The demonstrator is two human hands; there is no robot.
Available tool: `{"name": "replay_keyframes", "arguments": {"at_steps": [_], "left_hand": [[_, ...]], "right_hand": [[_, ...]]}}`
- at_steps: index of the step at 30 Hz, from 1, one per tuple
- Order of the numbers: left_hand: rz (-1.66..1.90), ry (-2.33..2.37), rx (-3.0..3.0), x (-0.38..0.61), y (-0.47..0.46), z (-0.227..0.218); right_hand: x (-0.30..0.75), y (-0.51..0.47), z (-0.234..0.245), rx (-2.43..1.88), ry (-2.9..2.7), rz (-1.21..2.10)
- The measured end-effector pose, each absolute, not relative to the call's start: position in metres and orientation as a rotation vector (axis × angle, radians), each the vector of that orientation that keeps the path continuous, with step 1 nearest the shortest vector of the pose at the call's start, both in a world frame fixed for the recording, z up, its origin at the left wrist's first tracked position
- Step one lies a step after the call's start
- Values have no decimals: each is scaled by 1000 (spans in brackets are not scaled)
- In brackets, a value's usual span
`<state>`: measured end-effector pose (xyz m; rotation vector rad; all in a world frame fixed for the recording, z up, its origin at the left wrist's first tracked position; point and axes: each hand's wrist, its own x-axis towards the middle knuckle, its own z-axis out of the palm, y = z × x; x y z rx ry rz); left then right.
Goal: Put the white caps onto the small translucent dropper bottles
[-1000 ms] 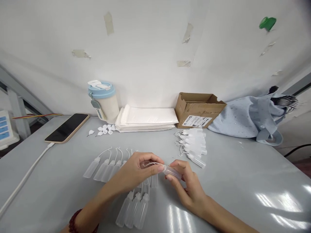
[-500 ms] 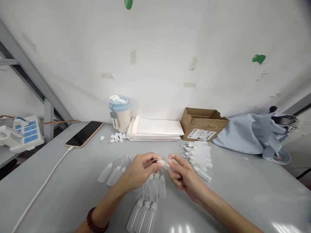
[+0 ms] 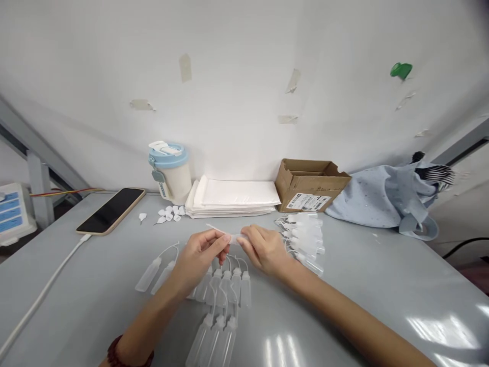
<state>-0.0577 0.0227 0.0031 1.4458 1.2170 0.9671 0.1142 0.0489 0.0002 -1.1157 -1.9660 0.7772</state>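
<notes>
My left hand (image 3: 198,252) and my right hand (image 3: 263,247) meet above the grey table (image 3: 362,285), both pinched on one small clear dropper bottle (image 3: 234,238) with a thin white tip pointing left. Under the hands lie several empty clear bottles (image 3: 229,283) with tethered caps, and more (image 3: 156,267) lie to the left. A pile of capped bottles (image 3: 305,235) lies just right of my right hand.
A phone (image 3: 110,210) on a white cable lies at the far left. A blue-lidded cup (image 3: 170,171), small white caps (image 3: 170,214), a stack of white padded envelopes (image 3: 235,196), an open cardboard box (image 3: 309,183) and a light blue cloth bag (image 3: 385,196) line the wall.
Both hands have lifted slightly away from me with the bottle. The view tilted up, then back down, so everything shifted in the frame.
</notes>
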Motion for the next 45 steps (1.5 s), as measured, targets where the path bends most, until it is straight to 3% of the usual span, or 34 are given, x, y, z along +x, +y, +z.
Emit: {"name": "replay_keyframes", "arguments": {"at_steps": [10,20,25,36,42,45], "left_hand": [[1024,1365,1799,-47,15,-3],[1010,1295,1751,-48,13,9],[1175,1341,1637,-50,14,7],[1015,1372,1609,-58,17,18],[929,1384,1600,-59,16,17],[914,1372,1613,-58,17,15]], "right_hand": [[116,61,-3,-1252,-2050,1127],[121,52,10,-990,-2120,579],[124,53,9,-802,-2263,448],[125,53,18,-848,-2251,483],[121,49,10,-883,-2471,43],[118,45,10,-995,-2391,473]]}}
